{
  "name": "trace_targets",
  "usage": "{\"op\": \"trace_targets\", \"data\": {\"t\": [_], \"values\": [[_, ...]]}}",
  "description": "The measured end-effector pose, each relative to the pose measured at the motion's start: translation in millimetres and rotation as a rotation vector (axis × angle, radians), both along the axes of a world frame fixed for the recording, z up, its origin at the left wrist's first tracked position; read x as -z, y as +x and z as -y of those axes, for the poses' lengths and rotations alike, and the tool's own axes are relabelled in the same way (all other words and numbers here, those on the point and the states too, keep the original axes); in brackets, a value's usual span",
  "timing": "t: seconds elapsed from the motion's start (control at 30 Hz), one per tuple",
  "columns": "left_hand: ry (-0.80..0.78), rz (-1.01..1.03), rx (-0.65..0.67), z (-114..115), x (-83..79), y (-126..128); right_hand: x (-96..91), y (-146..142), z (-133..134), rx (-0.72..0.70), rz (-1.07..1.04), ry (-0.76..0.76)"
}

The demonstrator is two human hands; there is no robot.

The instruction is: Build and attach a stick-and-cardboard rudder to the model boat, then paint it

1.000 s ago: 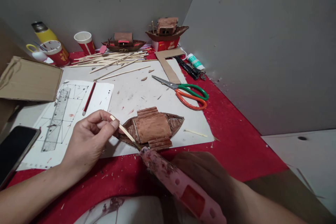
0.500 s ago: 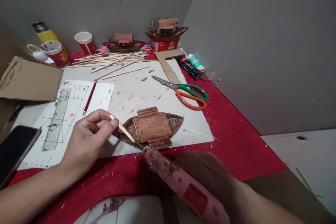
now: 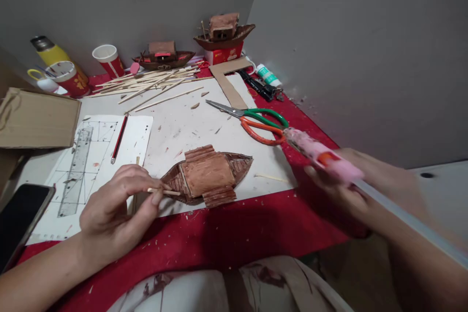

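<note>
Between the thumb and fingers of my left hand (image 3: 122,202) is a short pale wooden stick (image 3: 168,192), its free end over the left end of a model boat (image 3: 208,174). The boat lies on white paper and has a reddish-brown flat roof with ridged flaps on two sides. My right hand (image 3: 347,190) is closed around a pink hot glue gun (image 3: 325,156), slightly blurred. A clear glue stick (image 3: 405,217) sticks out of its back. The gun's nozzle end is near the scissors' (image 3: 256,119) orange handle; whether they touch I cannot tell.
Wooden sticks (image 3: 146,83), two finished model boats, paper cups (image 3: 107,61) and a yellow bottle (image 3: 54,53) stand along the back. A ruler (image 3: 75,170), red pencil (image 3: 119,140) and phone (image 3: 24,219) lie left. Cardboard (image 3: 230,87) and a glue bottle (image 3: 268,76) are back right, by the grey wall.
The glue gun has swung away from the stick, up and to the right, in my right hand. My left hand has turned the stick closer to level, near the boat's left end.
</note>
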State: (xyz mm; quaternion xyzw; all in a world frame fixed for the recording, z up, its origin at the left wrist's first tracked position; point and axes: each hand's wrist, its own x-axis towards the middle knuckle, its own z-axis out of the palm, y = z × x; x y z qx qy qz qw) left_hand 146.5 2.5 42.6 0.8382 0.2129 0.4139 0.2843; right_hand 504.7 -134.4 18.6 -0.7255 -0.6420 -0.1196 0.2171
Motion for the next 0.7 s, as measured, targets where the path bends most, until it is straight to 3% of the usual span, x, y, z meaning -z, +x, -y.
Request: {"op": "trace_targets", "data": {"t": [0.2,0.37,0.57,0.7], "values": [[0.233,-0.274,0.176,-8.2,-10.4,2.8,23.0,29.5,-11.6,0.061,0.103,-0.057],[0.426,-0.365,0.259,-9.4,-11.6,5.1,27.2,36.9,-13.9,0.064,0.195,-0.066],[0.464,-0.387,0.273,-11.5,-6.8,6.1,27.2,35.1,-16.3,0.013,0.279,-0.028],[0.436,-0.413,0.287,-13.0,-8.5,7.3,29.9,36.4,-14.9,0.095,0.210,-0.108]]}}
